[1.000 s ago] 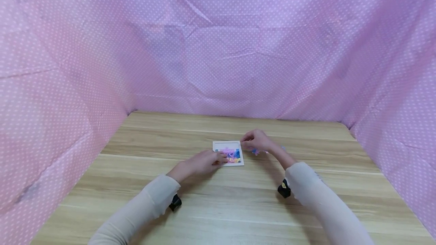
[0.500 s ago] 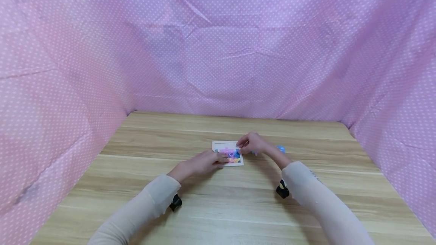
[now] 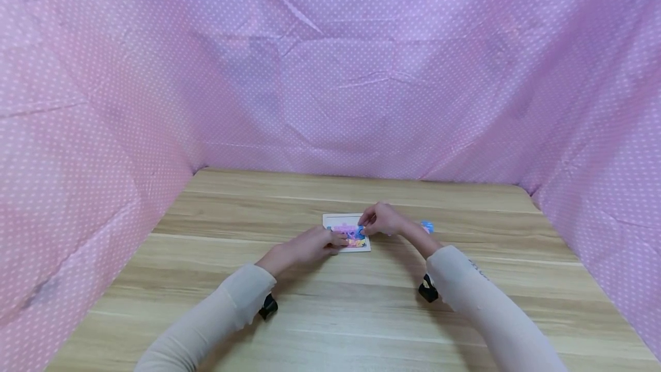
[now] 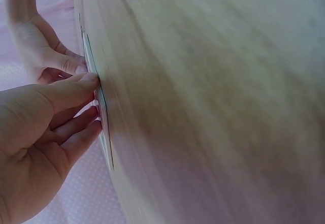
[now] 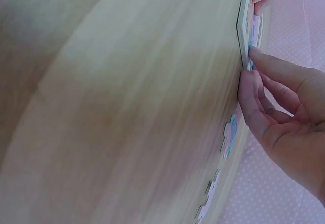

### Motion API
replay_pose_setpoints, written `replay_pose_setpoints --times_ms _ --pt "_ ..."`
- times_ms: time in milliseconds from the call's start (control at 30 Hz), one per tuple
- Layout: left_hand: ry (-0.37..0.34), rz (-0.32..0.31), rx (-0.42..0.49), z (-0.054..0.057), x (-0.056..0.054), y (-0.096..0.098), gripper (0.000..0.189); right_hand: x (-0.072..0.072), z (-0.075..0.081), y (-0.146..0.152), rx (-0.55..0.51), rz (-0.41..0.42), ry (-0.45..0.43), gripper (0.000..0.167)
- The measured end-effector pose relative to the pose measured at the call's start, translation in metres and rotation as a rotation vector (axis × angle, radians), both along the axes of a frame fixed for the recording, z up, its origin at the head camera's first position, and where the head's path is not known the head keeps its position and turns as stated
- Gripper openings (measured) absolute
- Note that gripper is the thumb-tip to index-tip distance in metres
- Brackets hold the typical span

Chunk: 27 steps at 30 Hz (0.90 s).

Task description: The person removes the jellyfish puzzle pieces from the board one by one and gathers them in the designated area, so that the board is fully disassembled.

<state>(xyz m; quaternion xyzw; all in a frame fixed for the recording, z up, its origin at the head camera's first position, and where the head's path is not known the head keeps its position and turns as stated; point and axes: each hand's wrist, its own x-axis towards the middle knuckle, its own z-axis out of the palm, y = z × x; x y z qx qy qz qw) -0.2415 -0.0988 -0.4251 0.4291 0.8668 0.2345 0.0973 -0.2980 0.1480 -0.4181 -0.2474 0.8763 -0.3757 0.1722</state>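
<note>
A small white-framed jigsaw puzzle [image 3: 343,216] lies flat on the wooden table, with pink, blue and yellow pieces [image 3: 355,242] filling its lower part. My left hand [image 3: 311,244] rests on the puzzle's left side, fingers extended over the pieces, as the left wrist view also shows. At the right side of the frame, my right hand [image 3: 385,220] holds a blue puzzle piece [image 5: 251,51] with thumb and curled fingers, down against the puzzle. Most of that piece is hidden by the fingers.
Loose puzzle pieces lie right of the frame, a blue one [image 3: 427,227] beyond the right wrist and others along the table [image 5: 231,132] in the right wrist view. Pink dotted cloth [image 3: 330,102] hangs round the table's back and sides.
My right hand has moved left from beside the frame onto its right side, and brighter blue shows under its fingertips. The left hand has stayed on the puzzle.
</note>
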Motion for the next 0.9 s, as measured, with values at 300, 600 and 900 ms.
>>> replay_pose_setpoints --times_ms 300,600,900 --pt "0.024 -0.01 -0.006 -0.0012 -0.0018 0.0023 0.029 0.0015 0.0001 -0.0001 -0.018 -0.006 -0.028 0.017" --pt "0.048 -0.017 -0.012 0.001 -0.0018 0.0023 0.028 0.0017 0.0013 0.0012 -0.078 0.0 -0.053 0.016" --pt "0.006 0.003 0.015 -0.0009 0.0011 0.0016 0.019 0.0054 -0.0026 0.0028 -0.179 -0.05 -0.116 0.012"
